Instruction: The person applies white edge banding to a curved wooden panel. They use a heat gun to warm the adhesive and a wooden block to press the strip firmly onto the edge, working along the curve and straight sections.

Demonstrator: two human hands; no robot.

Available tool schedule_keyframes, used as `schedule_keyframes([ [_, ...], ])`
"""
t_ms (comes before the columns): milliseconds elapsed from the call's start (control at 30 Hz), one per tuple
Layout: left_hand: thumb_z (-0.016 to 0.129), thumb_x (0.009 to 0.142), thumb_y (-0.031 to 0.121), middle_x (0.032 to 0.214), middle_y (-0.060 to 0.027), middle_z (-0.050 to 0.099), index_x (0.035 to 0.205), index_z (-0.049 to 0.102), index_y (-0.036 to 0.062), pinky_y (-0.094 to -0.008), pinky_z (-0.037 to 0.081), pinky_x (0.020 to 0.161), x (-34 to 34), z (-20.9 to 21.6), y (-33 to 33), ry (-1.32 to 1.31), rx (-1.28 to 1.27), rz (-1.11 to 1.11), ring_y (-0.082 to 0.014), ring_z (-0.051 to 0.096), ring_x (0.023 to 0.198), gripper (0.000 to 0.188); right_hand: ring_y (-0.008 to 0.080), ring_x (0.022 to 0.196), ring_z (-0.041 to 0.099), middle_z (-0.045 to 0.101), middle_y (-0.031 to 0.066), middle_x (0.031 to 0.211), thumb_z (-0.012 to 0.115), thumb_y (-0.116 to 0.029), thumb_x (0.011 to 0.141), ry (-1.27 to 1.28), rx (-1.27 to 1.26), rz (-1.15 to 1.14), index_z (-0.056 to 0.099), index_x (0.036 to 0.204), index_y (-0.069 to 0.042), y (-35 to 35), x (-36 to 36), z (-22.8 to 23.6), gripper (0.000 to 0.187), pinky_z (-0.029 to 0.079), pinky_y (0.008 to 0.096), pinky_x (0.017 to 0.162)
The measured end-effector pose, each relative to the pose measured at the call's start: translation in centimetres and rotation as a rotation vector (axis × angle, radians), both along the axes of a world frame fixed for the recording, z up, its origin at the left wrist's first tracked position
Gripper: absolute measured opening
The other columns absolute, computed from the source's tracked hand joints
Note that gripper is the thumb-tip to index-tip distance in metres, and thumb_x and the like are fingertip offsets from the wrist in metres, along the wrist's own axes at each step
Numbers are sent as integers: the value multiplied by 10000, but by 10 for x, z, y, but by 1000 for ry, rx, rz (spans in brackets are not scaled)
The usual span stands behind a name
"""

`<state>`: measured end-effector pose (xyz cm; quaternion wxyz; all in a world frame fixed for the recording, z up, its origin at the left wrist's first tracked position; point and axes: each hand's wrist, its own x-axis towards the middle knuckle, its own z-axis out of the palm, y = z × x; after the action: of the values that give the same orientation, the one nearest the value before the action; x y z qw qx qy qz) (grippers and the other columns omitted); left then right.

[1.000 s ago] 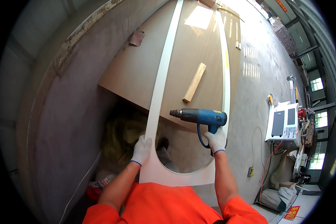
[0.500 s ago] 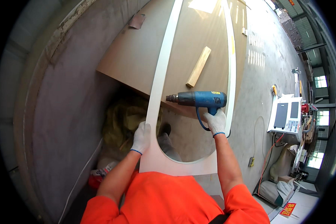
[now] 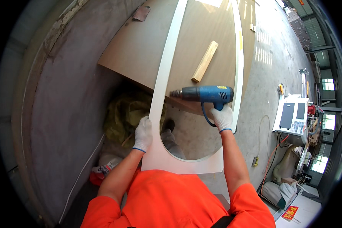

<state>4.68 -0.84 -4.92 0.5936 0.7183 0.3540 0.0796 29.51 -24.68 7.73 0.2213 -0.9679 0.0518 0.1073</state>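
The person's left hand (image 3: 143,133), in a white knit glove, is at the centre-left of the frame, closed around the outer edge of a white U-shaped panel (image 3: 182,166). The panel's curved end lies at lower centre, next to the person's orange shirt (image 3: 167,197); its two long strips run to the top edge of the frame.

The right hand (image 3: 222,117), gloved likewise, is right of centre and wrapped around the handle of a blue-and-black heat gun (image 3: 207,94). The tool lies level across the centre of the frame, nozzle pointing left, its tip just beside the panel's left strip; contact cannot be determined.

Beneath the strips, a brown board (image 3: 131,53) fills the upper centre. A wooden block (image 3: 205,62) rests on it at a slant, above the heat gun. A brownish scrap (image 3: 141,13) lies at the board's upper-left edge. An olive sack (image 3: 121,117) sits left of the left hand. A white-and-grey machine (image 3: 292,116) stands at the right of the frame.
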Motion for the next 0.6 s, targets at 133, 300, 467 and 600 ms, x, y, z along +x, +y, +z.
schedule_keyframes([
  [133, 451, 1153, 374, 1211, -256, 734, 1343, 663, 12, -483, 534, 1014, 0, 6, 0, -14, 38, 0, -435, 703, 1160, 461, 460, 978, 770, 776, 290, 971, 761, -270, 755, -52, 31, -47, 729, 1104, 44, 5, 11, -13, 470, 586, 470, 914],
  [300, 455, 1151, 367, 1223, -254, 732, 1334, 669, 16, -476, 535, 1014, 2, 5, -2, -20, -15, 39, -437, 701, 1160, 450, 467, 974, 765, 775, 282, 958, 779, -283, 729, 3, 25, -14, 733, 1067, 20, -1, 10, -13, 456, 589, 494, 921],
  [467, 460, 1152, 369, 1231, -252, 730, 1340, 668, 23, -478, 538, 1009, -2, 4, -2, -44, 40, 51, -444, 698, 1161, 445, 461, 921, 770, 767, 277, 901, 792, -251, 709, 91, 1, 69, 727, 1060, 31, -11, -16, -1, 454, 598, 482, 880],
  [600, 461, 1155, 368, 1240, -256, 726, 1344, 666, 18, -480, 538, 1015, 0, 5, -1, -66, 61, 52, -448, 694, 1173, 447, 458, 913, 773, 768, 277, 894, 796, -233, 705, 118, -44, 112, 727, 1055, 47, -20, -22, 3, 453, 600, 478, 870],
])
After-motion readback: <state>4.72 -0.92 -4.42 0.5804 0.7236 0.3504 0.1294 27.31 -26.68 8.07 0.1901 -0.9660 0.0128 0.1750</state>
